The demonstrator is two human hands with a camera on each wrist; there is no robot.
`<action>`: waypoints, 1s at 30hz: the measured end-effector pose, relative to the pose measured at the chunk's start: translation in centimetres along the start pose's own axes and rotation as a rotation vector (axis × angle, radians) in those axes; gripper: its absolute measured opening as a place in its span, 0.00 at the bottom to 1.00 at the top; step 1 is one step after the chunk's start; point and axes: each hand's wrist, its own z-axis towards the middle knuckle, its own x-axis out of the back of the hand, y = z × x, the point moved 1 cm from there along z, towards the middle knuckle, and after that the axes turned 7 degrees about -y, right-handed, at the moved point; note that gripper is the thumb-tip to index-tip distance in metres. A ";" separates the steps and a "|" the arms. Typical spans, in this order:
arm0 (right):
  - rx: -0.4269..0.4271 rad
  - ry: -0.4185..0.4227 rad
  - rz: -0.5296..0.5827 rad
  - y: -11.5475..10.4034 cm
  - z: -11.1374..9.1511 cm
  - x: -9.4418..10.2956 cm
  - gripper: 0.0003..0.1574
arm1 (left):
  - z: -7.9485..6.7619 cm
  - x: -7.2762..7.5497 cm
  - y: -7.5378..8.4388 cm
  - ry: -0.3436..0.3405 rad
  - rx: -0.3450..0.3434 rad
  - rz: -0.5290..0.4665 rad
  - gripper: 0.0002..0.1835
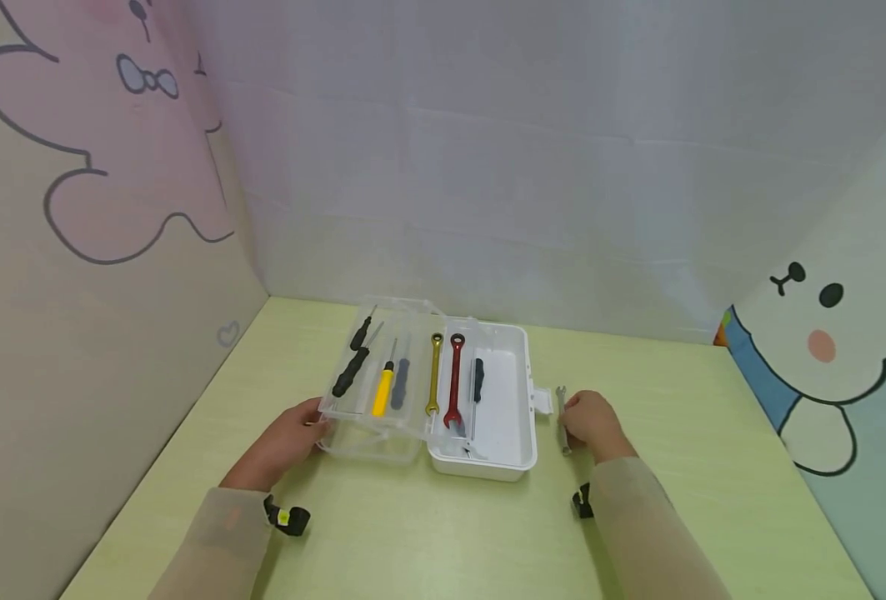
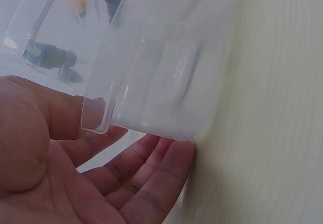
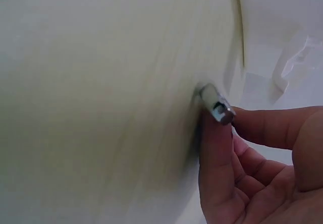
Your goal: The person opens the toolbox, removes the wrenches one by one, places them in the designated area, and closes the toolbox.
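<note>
My left hand [image 1: 291, 433] is at the near left corner of the toolbox's clear plastic lid [image 1: 382, 450], which lies folded open. In the left wrist view, the thumb is on a clear edge and the fingers are under the lid's corner [image 2: 161, 118]. My right hand [image 1: 594, 421] pinches a small silver wrench [image 1: 562, 402] between thumb and index finger, just right of the white toolbox [image 1: 513, 400]. One end of that wrench [image 3: 217, 104] sticks out past the fingertips in the right wrist view.
Over the lid, a clear tray carries a yellow screwdriver [image 1: 383, 392], several dark-handled screwdrivers and a gold wrench [image 1: 434, 375]. A red wrench [image 1: 454, 379] and a black-handled screwdriver [image 1: 478, 382] are at the box's left side. A white latch [image 1: 543, 401] juts out right. Walls [image 1: 443, 208] enclose the table.
</note>
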 end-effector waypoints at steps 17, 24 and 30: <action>-0.015 0.056 -0.295 -1.8 -0.2 -0.2 0.12 | 0.2 0.1 -0.4 -0.013 -0.009 -0.013 0.26; -0.024 0.023 -0.293 -2.0 -0.6 0.2 0.07 | -0.2 0.1 0.0 -0.017 -0.013 -0.021 0.26; -0.021 0.044 -0.299 -2.2 -0.9 1.0 0.10 | -0.3 0.1 0.2 -0.014 -0.016 -0.026 0.25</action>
